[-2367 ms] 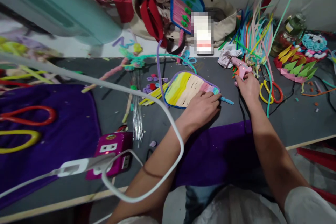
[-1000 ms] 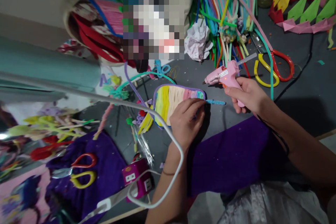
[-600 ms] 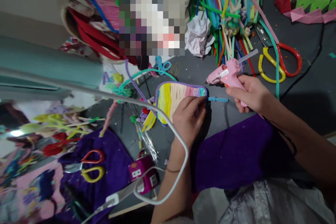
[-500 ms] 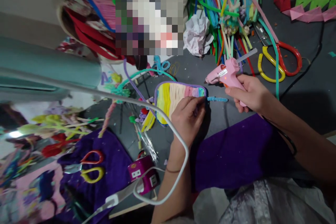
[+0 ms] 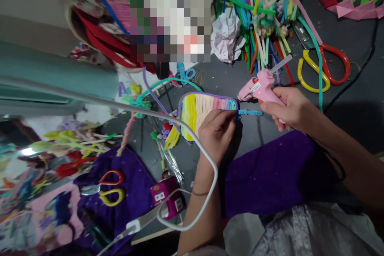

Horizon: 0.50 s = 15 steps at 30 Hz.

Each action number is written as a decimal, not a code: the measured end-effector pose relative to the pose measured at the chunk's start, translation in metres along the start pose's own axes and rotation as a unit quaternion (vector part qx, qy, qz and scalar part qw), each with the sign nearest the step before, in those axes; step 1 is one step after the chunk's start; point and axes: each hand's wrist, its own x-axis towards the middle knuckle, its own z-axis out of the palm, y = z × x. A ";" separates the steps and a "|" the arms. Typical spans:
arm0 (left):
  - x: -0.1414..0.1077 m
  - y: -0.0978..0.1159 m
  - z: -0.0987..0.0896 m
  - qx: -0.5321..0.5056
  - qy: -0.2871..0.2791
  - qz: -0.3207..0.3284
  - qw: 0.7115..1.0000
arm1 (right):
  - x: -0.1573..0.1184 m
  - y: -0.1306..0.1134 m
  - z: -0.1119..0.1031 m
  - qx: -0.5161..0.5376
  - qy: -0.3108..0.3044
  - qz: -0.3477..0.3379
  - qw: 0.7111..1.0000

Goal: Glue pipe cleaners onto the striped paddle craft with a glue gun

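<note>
A small striped panel of pipe cleaners (image 5: pixel 189 116), yellow through cream and pink to blue with a purple edging, lies on the dark table. My left hand (image 5: pixel 217 130) rests over its lower right part, fingertips pinched at the right edge. From that edge a blue pipe cleaner (image 5: pixel 251 113) sticks out to the right; what is under the fingertips is hidden. My right hand (image 5: pixel 289 108) is wrapped round the handle of a pink hot glue gun (image 5: pixel 260 86). A clear glue stick (image 5: pixel 281 64) projects from its back. The nozzle is close to the panel's upper right corner.
A white cable (image 5: pixel 214 172) loops across my left forearm. Red-and-yellow-handled scissors (image 5: pixel 335 64) lie at the right, another pair of scissors (image 5: pixel 112 184) at the lower left. Pipe cleaner bundles (image 5: pixel 267 12), crumpled paper (image 5: pixel 227 36), purple cloth (image 5: pixel 264 176) and a magenta socket block (image 5: pixel 168 196) surround the panel.
The glue gun's nozzle has come down slightly toward the panel's upper right corner. My left hand keeps its place on the panel. The whole view has shifted a little.
</note>
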 end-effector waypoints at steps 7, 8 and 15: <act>0.000 -0.001 0.000 -0.021 0.002 -0.017 1.000 | 0.003 0.003 0.004 0.000 0.008 0.023 1.000; 0.000 -0.001 0.000 -0.021 0.001 -0.020 1.000 | 0.004 0.003 0.004 -0.001 0.010 0.026 1.000; -0.001 -0.002 0.000 -0.023 -0.003 -0.027 0.999 | 0.007 0.003 0.009 0.029 0.027 0.024 0.999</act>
